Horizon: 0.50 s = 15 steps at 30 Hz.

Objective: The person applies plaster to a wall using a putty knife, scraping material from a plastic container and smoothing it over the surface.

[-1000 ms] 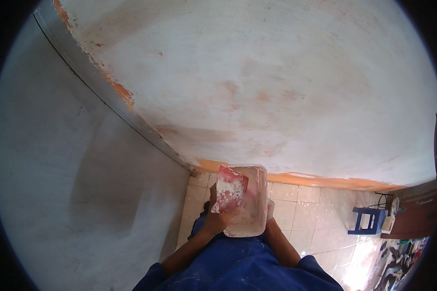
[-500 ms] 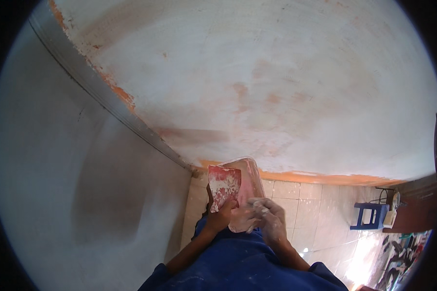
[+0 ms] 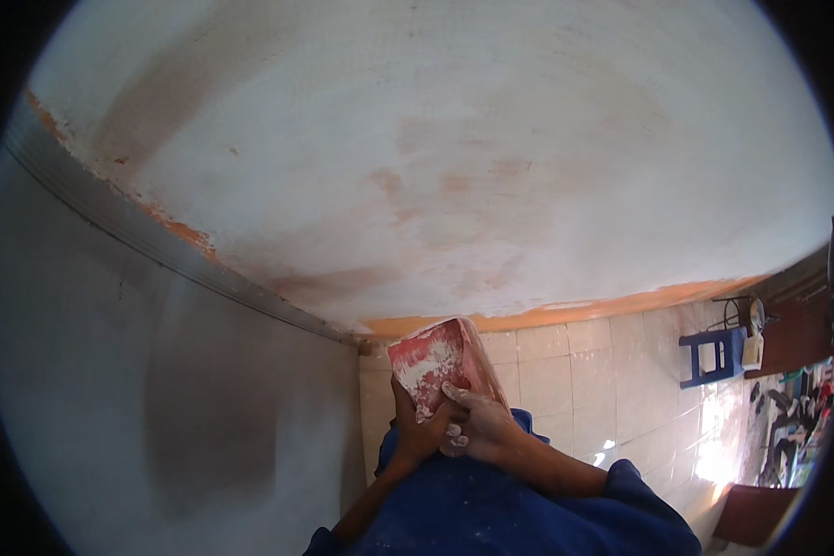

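Low in the middle, a red plate-like scraper, smeared with white paste, lies over a pinkish, paste-streaked rectangular tray. My left hand grips the scraper's lower left, with part of the tray hidden behind it; whether it also holds the tray I cannot tell. My right hand, coated in white residue, is closed at the scraper's lower edge with its thumb on the red face, touching my left hand.
A pale patched wall has an orange strip along its foot; a grey wall stands left. Floor tiles lie below. At right are a blue stool, a brown board and a jumble of dark items.
My right hand has left the tray's right side and come across to the scraper beside my left hand. The tray is more hidden and tilted, and the view has shifted slightly.
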### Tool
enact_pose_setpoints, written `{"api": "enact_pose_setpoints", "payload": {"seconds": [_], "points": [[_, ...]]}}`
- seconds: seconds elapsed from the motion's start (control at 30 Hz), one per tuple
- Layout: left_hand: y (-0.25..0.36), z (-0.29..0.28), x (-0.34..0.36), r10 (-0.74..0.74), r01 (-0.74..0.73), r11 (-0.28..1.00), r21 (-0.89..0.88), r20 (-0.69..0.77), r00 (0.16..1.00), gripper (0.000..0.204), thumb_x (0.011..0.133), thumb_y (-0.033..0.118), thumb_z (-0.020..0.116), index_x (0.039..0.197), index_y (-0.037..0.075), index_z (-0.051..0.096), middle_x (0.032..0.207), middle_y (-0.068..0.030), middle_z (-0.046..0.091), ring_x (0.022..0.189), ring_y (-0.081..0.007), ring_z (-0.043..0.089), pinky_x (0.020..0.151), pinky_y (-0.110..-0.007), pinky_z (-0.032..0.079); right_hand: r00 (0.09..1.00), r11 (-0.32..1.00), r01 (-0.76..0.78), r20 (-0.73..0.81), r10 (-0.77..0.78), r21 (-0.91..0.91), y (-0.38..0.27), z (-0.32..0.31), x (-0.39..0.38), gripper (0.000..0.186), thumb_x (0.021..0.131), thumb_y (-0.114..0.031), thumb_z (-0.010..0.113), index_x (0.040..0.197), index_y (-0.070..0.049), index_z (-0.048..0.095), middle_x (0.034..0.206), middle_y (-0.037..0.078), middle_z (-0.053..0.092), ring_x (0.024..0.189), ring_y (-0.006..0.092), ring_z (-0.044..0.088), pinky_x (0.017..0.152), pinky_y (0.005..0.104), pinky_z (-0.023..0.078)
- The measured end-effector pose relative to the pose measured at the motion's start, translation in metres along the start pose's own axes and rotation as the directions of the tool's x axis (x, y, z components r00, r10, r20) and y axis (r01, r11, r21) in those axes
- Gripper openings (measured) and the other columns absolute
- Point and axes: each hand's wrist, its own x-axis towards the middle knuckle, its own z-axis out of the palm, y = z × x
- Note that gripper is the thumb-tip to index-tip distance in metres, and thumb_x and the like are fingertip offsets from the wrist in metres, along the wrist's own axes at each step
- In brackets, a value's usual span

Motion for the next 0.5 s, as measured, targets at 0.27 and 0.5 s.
{"api": "enact_pose_setpoints", "payload": {"seconds": [0.27, 0.5], "points": [[-0.001, -0.013, 0.004, -0.293, 0.315, 0.947, -0.067, 0.230, 0.928, 0.050, 0.066, 0.006, 0.068, 0.108, -0.002, 0.043, 0.097, -0.0129, 0.055, 0.084, -0.0182, 0.057, 0.071, -0.029, 0.048, 0.936, 0.933, 0.351, 0.041, -0.348, -0.078, 0.010, 0.000, -0.005, 0.011, 0.083, -0.014, 0.052, 0.081, -0.004, 0.048, 0.055, 0.005, 0.047, 0.036, 0.0138, 0.039, 0.033, 0.0264, 0.028], [-0.011, -0.019, 0.028, -0.024, 0.014, 0.999, 0.041, 0.266, 0.964, 0.049, 0.066, 0.011, 0.070, 0.108, 0.000, 0.046, 0.104, -0.0107, 0.054, 0.097, -0.0190, 0.052, 0.083, -0.034, 0.043, 0.731, 0.692, 0.633, -0.024, -0.682, -0.348, 0.007, 0.018, -0.019, 0.016, 0.081, -0.009, 0.056, 0.092, -0.002, 0.046, 0.069, 0.005, 0.055, 0.045, 0.0072, 0.044, 0.038, 0.0189, 0.032]]}}
